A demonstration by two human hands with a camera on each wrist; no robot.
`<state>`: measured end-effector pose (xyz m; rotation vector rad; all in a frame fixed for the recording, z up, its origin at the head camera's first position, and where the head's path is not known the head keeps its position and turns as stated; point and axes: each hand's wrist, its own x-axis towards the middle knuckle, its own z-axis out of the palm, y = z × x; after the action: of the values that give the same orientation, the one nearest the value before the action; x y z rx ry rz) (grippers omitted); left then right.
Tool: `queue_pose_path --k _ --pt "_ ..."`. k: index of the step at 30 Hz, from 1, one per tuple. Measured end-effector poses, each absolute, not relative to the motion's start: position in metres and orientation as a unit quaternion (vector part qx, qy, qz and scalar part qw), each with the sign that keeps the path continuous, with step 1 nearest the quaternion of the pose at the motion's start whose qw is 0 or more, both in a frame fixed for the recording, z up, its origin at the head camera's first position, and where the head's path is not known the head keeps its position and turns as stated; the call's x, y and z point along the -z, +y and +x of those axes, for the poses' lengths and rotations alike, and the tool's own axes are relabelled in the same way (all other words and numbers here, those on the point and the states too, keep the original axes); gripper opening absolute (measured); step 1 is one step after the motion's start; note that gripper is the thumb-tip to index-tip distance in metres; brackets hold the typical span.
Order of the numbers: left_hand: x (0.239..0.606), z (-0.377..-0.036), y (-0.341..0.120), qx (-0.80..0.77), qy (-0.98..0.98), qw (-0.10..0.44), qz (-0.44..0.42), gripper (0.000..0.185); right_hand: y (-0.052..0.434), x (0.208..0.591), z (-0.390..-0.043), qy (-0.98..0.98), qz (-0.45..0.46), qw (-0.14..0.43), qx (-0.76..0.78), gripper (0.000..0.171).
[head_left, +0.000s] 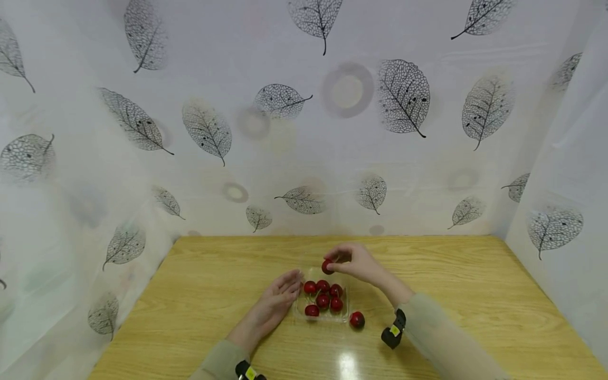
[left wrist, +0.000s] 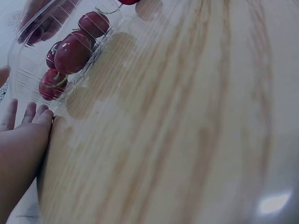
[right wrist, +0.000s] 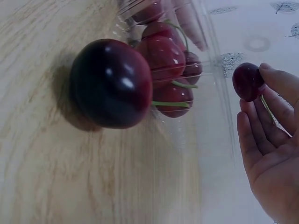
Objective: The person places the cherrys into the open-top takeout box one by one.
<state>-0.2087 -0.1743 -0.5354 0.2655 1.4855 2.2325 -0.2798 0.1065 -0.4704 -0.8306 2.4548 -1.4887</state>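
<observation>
I'm pinching a cherry (head_left: 327, 266) in my right hand (head_left: 353, 262) at the clear tray's (head_left: 343, 315) 12 o'clock; my flat, empty left hand (head_left: 277, 301) is steadying its 9 o'clock side. Next: lowering it in.

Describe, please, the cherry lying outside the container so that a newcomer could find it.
On the wooden table stands a clear plastic tray of cherries. Just off its near right corner lies the loose cherry, alone on bare wood, neither boxed nor held.
</observation>
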Motion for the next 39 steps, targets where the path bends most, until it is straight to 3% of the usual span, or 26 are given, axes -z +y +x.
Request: queue_pose_path --k 11,19,39 --pt "0.537 -0.21 -0.175 -0.806 0.539 0.222 0.101 0.075 0.101 0.482 -0.275 0.827 -0.269 0.057 0.491 0.026" --pt "0.535 -0.21 -0.174 -0.806 0.541 0.221 0.092 0.073 0.098 0.486 -0.274 0.839 -0.315 0.018 0.443 0.025" --pt "0.539 -0.21 -0.174 -0.805 0.543 0.217 0.102 0.074 0.096 0.487 -0.273 0.836 -0.322 0.023 0.444 0.025"
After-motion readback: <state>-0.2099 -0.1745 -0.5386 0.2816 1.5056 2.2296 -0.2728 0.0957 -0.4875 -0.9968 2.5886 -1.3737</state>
